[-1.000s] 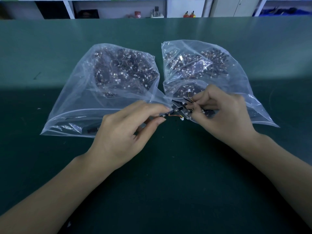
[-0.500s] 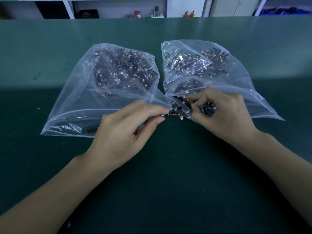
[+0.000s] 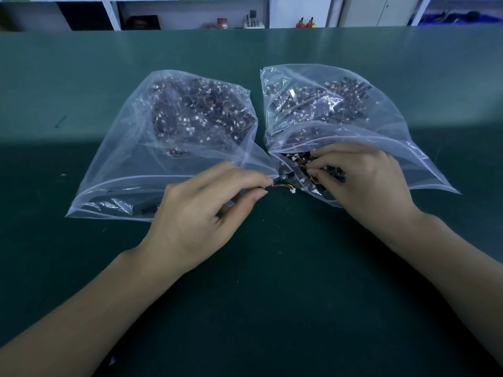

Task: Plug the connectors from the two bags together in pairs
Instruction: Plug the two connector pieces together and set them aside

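1. A dark green tabletop [image 3: 272, 308] is stretching from the near edge to a row of shelves at the back; a brighter band of light is falling across its far half.
2. A clear plastic bag on the left [image 3: 130, 159] is lying flat on it, holding a heap of small dark connectors with white plugs.
3. A second clear bag on the right [image 3: 408, 148] is lying just beside the first, their near corners almost touching, its mouth facing the near side.
4. A few pale specks [image 3: 63, 174] are sitting on the bare surface left of the bags.
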Tool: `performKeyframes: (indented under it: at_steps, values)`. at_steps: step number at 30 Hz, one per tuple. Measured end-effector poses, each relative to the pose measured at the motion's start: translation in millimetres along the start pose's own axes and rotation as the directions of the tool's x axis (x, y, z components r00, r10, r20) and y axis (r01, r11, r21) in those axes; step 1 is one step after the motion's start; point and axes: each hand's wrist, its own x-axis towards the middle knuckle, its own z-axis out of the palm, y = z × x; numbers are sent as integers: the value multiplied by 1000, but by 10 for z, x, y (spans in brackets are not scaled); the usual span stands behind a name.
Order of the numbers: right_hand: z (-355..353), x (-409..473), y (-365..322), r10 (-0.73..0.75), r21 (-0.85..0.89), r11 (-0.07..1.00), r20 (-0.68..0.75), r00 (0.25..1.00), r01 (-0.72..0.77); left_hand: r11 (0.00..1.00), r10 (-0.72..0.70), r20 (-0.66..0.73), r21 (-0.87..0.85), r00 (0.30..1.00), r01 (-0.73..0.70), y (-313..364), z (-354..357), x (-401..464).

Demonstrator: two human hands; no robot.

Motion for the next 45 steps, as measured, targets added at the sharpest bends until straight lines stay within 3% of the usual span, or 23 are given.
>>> performKeyframes:
  at_steps: [8, 14, 20, 28, 45]
  values:
    - [38, -19, -16, -23, -52, 998, 59, 998, 26, 1000, 9, -2, 13, 1000, -9, -9, 5, -5]
    - [29, -33, -189, -106, 254, 956, -157, 982, 144, 1000, 5, 4, 12, 1000, -5, -9, 0, 0]
    - [33, -90, -298, -154, 497, 848, -99, 983, 183, 1000, 8, -4, -12, 1000, -8, -8, -2, 9]
    - [53, -88, -309, -271, 436, 842, -165, 948, 317, 999, 15, -21, 31, 1000, -14, -31, 12, 0]
    - [73, -99, -324, -245, 435, 853, -159, 956, 290, 999, -23, -27, 24, 999, 23, -25, 28, -7]
